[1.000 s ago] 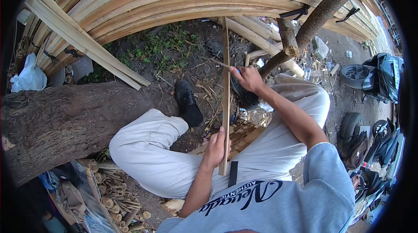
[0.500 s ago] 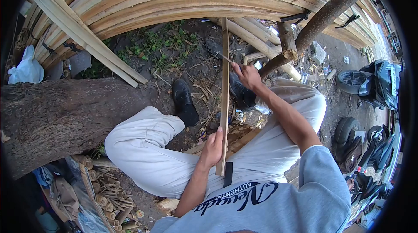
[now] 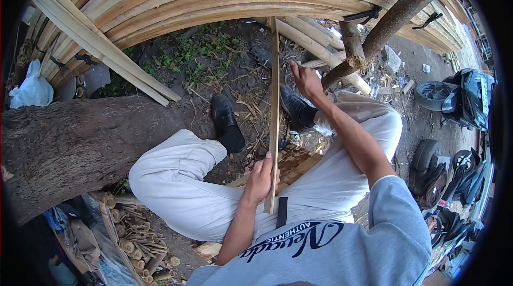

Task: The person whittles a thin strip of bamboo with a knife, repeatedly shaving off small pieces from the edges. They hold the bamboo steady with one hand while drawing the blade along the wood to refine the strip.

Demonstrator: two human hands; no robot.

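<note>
My left hand [image 3: 259,181] is closed round the lower part of a long, narrow bamboo strip [image 3: 275,104], its thumb lying along the strip. The strip runs away from my lap between my two shoes, its far end by the stacked slats. To the right of the strip and apart from it, my right hand [image 3: 307,81] is closed above my right shoe [image 3: 296,107]. A thin knife blade showed at this hand a moment ago; now the blade is hard to make out.
Long wooden slats [image 3: 240,0] are stacked across the front. A thick trunk [image 3: 80,150] lies to my left, and a slanting pole [image 3: 406,11] with a stub stands at front right. Cut bamboo pieces [image 3: 133,243] lie at lower left. Motorbikes [image 3: 462,99] are parked on the right.
My right hand has moved slightly away from me and lifted off the strip, and the blade no longer crosses it. My left hand and the strip have hardly moved.
</note>
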